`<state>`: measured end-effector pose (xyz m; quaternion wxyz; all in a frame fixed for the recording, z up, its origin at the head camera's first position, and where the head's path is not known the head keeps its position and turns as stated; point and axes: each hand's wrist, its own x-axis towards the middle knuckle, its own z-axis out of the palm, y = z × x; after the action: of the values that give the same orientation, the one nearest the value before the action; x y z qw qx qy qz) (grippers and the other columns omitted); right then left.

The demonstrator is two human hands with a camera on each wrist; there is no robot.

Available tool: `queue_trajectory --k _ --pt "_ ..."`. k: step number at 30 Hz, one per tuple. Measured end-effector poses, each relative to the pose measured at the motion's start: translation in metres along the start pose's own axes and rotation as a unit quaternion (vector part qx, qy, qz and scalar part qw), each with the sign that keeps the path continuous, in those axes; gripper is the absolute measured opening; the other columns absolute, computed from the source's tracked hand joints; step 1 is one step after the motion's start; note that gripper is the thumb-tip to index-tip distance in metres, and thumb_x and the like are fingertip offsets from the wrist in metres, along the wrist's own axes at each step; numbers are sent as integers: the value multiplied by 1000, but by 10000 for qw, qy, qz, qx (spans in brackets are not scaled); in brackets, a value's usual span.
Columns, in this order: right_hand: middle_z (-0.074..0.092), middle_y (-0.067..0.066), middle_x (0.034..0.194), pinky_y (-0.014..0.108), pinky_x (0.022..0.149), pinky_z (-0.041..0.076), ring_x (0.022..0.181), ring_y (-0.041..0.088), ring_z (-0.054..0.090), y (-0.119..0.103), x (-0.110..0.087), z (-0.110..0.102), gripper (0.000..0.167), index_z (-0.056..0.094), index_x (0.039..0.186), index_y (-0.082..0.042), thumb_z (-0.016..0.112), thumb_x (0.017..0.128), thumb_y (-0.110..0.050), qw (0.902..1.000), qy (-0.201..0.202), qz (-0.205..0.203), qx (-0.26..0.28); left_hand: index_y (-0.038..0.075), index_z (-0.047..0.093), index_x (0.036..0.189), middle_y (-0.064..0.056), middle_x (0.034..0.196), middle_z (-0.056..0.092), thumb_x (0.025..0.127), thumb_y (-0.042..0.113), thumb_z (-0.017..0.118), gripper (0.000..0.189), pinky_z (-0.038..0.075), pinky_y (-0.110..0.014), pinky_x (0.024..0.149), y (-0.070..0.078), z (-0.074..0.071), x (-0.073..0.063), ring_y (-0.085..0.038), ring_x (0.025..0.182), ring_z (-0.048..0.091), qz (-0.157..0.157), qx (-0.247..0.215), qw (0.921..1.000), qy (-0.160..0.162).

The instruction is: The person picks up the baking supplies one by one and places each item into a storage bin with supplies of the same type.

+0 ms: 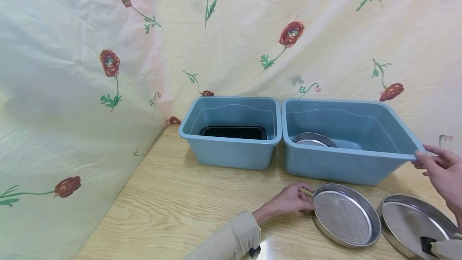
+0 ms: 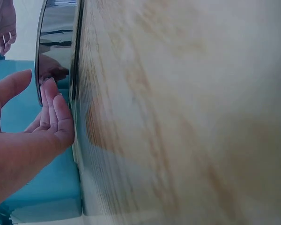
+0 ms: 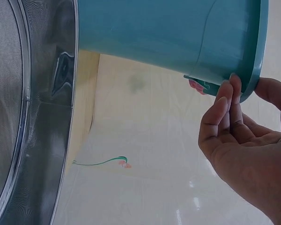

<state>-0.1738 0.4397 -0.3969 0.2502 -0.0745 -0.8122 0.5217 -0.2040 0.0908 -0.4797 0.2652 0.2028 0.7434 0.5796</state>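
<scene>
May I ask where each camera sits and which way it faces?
Head: on the head, facing forward and down at the right bin and left sieve; left hand and right hand show.
Left wrist: on that wrist, facing along the hand toward the left sieve; both hands show.
Right wrist: on that wrist, facing the right bin's corner; only the right hand shows.
Shared: head and right wrist both show the right hand gripping the right bin's rim.

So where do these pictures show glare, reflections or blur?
Head view: bright glare on the tabletop beside the left sleeve; left wrist view: tabletop blurred toward the right, metal sieve mirroring the left hand; right wrist view: small glints on the pale cloth.
</scene>
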Motion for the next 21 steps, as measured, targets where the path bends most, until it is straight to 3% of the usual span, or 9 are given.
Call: queue_trajectory --k 14,21 --pt "58 -34 74 7 57 40 65 -14 54 -5 -5 4 37 49 110 -45 54 106 -8 9995 84 131 -266 1 62 126 -2 74 72 92 -4 72 36 48 -18 53 -1 4 0 -5 59 65 125 -8 9999 -54" --pt "58 -35 75 6 58 40 66 -14 54 -5 -7 3 38 49 110 -45 53 106 -8 9995 88 125 -281 3 63 124 -1 72 72 92 -3 73 34 45 -18 50 1 7 -1 -6 57 65 135 69 9999 78"
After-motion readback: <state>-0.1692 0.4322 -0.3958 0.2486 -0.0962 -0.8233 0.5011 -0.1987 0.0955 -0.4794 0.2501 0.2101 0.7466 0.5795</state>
